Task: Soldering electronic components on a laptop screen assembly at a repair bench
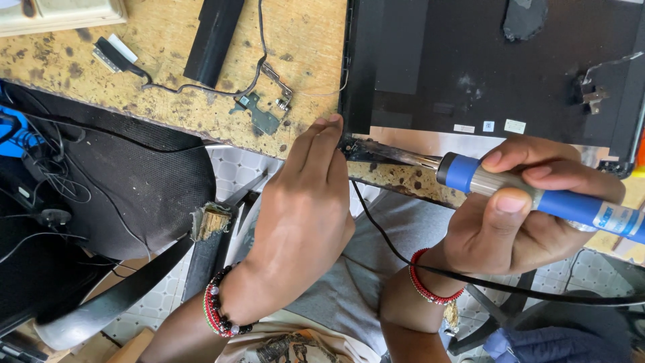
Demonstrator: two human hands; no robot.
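A black laptop lid shell [484,74] lies open-side up on a stained wooden bench [161,60]. My right hand [517,222] grips a blue-handled soldering iron [537,195], its metal tip reaching the shell's near left corner [353,144]. My left hand [306,202] rests its fingertips on that same corner, pressing at the bench edge. Both wrists wear beaded bracelets. The iron's black cord [470,279] loops under my right wrist.
A loose metal hinge bracket [262,111] with a thin cable, a black plastic strip [213,37] and a small flat connector [114,54] lie on the bench. A black mesh chair [134,181] with tangled wires stands at left. A tiled floor shows below.
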